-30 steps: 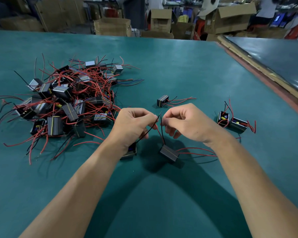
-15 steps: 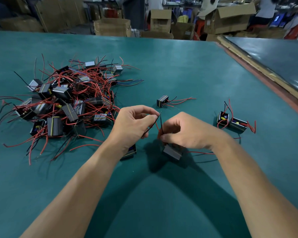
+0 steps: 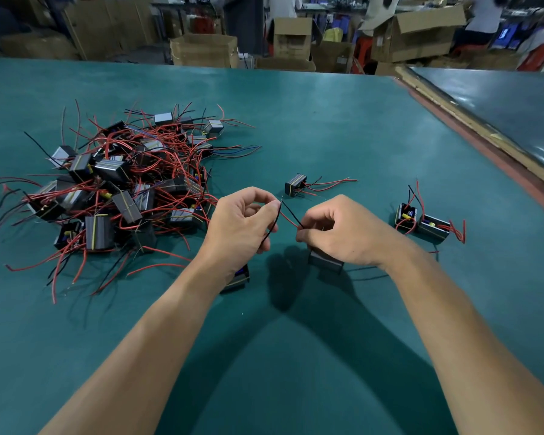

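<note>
Green table [image 3: 327, 120]; cardboard boxes [image 3: 204, 50] behind; 2nd table [image 3: 500, 105] at rt.

one heap [image 3: 117, 189] of wired boxes; five loose boxes [image 3: 296, 185]; two hands [image 3: 242, 227].

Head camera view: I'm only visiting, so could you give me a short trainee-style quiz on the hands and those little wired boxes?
1. True or false: the left hand pinches a black wire.
2. The big pile of wired boxes lies: A) left of both hands, B) right of both hands, C) inside a carton.
3. To the right of the right hand, which pinches a red wire, how many boxes make up the small group?
Key: 1 true; 2 A; 3 two.
</note>
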A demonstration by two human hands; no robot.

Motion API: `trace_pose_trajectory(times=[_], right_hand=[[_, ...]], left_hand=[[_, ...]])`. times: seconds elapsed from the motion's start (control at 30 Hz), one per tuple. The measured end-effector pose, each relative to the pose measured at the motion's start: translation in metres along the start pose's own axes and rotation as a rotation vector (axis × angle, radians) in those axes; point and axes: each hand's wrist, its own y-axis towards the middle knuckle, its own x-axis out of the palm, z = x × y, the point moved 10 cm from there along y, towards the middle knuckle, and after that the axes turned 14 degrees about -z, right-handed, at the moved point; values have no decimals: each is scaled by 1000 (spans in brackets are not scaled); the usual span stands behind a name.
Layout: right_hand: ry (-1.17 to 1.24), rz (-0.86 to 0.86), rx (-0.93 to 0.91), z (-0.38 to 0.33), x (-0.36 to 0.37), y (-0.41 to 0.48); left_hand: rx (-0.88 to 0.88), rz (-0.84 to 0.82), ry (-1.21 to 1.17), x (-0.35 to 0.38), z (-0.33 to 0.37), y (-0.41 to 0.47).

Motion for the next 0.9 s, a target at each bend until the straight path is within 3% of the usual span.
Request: trace_pose_trajectory(times=[0.3,0.47,0.57,0.9], right_hand=[[42,88,94,11,-11,-1],[29,241,235,29,-30,-6],[-56,398,306,37,-48,-18],[-10,680,598,77,-106,-70]], left_hand=[[14,43,177,-4,1,0],[37,114,541,-10,8,-5],[22,70,715,-5,7,-6],[29,55,713,-5,9,-6]])
